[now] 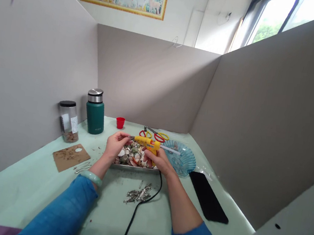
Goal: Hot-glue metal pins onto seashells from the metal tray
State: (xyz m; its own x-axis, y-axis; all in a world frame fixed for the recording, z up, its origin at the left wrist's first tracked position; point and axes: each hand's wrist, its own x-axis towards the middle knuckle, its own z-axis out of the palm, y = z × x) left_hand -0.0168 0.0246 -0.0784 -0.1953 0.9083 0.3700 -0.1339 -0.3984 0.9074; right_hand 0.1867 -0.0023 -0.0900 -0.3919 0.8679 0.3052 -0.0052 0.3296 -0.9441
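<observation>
Centrally, above the metal tray (135, 169), a yellow glue gun (145, 142) is held roughly level, its nozzle (132, 137) turned toward the left. Its grip is enclosed by the curled fingers of the right hand (160, 159), presumably so that the tool can be steadied and worked single-handed. By the left hand (116, 143), over the tray's left part, thumb and forefinger are brought nearly together at the nozzle, as fine placement would seem to require; whether a small piece is pinched between them cannot be told. Shells (131, 154) are gathered within the tray, whose raised rim probably keeps them from scattering. In front of the tray, small metal clips (138, 194) are heaped, apparently for easy reach. The cord (139, 204) is led past the heap's right side, where neither forearm is crossed by it. Rearward of the gun, a glue stick (171, 149) is seen projecting toward the blue dish (190, 163), set to the tray's right. Behind the tray, scissors (161, 137) are laid; to its left, a brown board (66, 159) is placed, likely as a side surface.
</observation>
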